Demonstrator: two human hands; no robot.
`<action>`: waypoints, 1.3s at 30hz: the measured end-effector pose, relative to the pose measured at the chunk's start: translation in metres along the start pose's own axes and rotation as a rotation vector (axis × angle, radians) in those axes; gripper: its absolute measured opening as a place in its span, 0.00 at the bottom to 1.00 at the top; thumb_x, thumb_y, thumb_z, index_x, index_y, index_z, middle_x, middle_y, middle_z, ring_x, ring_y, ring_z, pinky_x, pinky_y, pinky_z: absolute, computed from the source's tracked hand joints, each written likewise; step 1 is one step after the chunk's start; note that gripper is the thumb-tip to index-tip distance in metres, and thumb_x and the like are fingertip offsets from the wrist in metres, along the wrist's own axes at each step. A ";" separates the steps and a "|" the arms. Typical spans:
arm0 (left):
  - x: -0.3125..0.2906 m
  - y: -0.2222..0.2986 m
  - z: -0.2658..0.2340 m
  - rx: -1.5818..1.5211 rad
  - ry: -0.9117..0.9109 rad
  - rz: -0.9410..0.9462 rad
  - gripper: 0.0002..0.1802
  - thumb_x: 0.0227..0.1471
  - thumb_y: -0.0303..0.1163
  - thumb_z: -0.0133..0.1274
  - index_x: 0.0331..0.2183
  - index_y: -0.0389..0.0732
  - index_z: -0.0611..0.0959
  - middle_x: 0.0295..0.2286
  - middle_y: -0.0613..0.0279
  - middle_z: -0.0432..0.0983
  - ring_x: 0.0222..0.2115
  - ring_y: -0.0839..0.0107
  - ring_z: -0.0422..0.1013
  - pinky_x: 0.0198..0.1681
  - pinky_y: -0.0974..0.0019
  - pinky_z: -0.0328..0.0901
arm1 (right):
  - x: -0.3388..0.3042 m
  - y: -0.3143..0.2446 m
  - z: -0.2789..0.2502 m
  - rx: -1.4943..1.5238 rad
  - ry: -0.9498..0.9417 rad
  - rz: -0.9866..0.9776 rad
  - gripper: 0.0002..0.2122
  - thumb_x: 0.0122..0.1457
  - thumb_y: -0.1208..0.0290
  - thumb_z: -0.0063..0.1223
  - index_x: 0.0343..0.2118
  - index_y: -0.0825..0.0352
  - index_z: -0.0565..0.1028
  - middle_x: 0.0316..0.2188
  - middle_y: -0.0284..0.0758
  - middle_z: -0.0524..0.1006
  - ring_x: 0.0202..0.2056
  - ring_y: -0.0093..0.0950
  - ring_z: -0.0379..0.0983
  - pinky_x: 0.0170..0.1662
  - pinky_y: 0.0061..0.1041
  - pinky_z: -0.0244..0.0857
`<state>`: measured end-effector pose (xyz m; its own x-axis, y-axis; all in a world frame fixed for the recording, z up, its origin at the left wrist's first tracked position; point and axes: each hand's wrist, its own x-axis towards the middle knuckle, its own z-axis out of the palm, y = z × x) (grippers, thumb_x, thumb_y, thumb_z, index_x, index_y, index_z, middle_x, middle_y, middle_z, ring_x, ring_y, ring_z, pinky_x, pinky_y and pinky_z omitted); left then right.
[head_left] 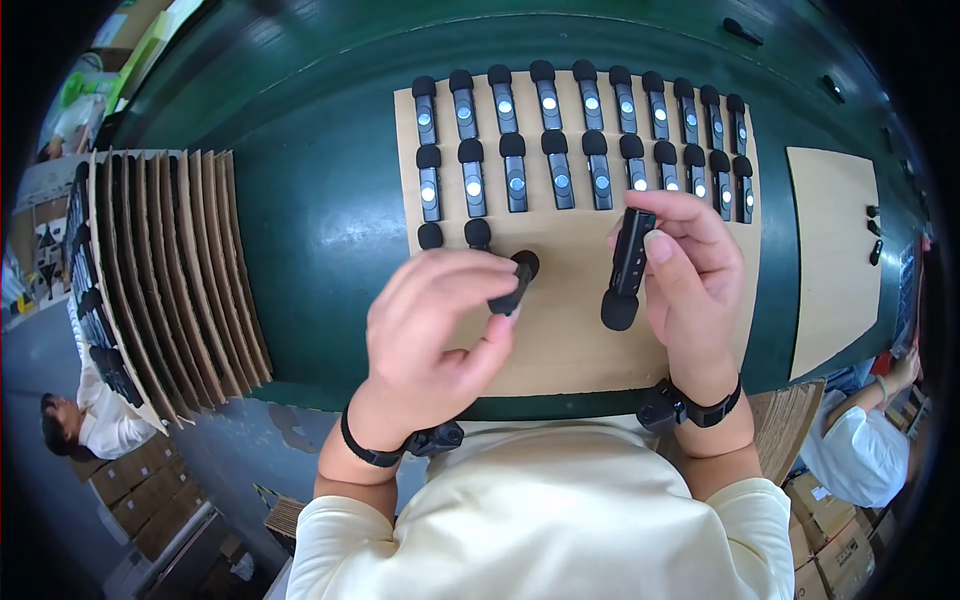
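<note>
One mic [512, 292] is pinched in the left hand [430, 325]; another mic [628, 262] (foam end down) is clamped in the right hand [697, 290]. More mics [548, 103] lie on cardboard [580, 362].

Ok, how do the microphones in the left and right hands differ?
The left microphone, in the left hand, has its foam tip toward the table's far side; the right microphone, in the right hand, has its foam tip toward the person. Less of the left microphone shows; the right microphone shows most of its length. Both are black, and neither shows a lit circle.
</note>
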<state>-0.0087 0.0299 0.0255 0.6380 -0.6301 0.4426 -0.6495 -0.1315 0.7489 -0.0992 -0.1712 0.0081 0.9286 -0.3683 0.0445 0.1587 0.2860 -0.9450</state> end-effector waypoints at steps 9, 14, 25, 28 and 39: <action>-0.022 -0.014 0.024 0.437 -0.184 0.271 0.15 0.37 0.21 0.61 0.32 0.38 0.80 0.35 0.58 0.77 0.34 0.60 0.73 0.36 0.59 0.69 | 0.000 0.001 0.001 0.056 0.001 -0.015 0.11 0.61 0.81 0.49 0.47 0.74 0.71 0.35 0.37 0.78 0.36 0.19 0.74 0.38 0.18 0.70; -0.025 -0.014 0.023 0.497 -0.289 0.287 0.12 0.38 0.24 0.61 0.31 0.40 0.80 0.35 0.60 0.76 0.36 0.62 0.72 0.41 0.58 0.67 | 0.001 0.003 0.000 0.047 -0.009 -0.016 0.12 0.61 0.81 0.49 0.47 0.74 0.71 0.35 0.38 0.78 0.36 0.19 0.74 0.38 0.18 0.70; -0.019 -0.020 0.028 0.521 -0.186 0.200 0.18 0.34 0.24 0.64 0.34 0.41 0.80 0.37 0.60 0.75 0.36 0.61 0.71 0.42 0.58 0.64 | 0.001 0.004 0.004 0.008 -0.013 -0.010 0.12 0.62 0.80 0.49 0.48 0.74 0.71 0.36 0.37 0.77 0.36 0.18 0.73 0.37 0.18 0.70; -0.017 -0.017 0.023 0.447 -0.193 0.127 0.21 0.34 0.23 0.65 0.37 0.40 0.79 0.37 0.59 0.75 0.36 0.60 0.71 0.43 0.58 0.64 | 0.000 0.005 0.003 -0.025 -0.012 -0.022 0.12 0.61 0.81 0.51 0.48 0.74 0.70 0.37 0.37 0.76 0.37 0.19 0.73 0.37 0.18 0.71; 0.007 0.006 0.005 -0.450 0.002 -0.274 0.22 0.44 0.21 0.65 0.44 0.34 0.79 0.38 0.57 0.78 0.38 0.70 0.73 0.44 0.68 0.66 | -0.006 0.010 0.005 -0.039 -0.155 -0.347 0.17 0.50 0.85 0.64 0.42 0.71 0.71 0.38 0.41 0.75 0.38 0.28 0.74 0.39 0.24 0.71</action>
<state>-0.0106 0.0205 0.0305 0.7607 -0.6171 0.2013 -0.2166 0.0509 0.9749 -0.1017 -0.1613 0.0004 0.8623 -0.2983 0.4093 0.4621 0.1328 -0.8768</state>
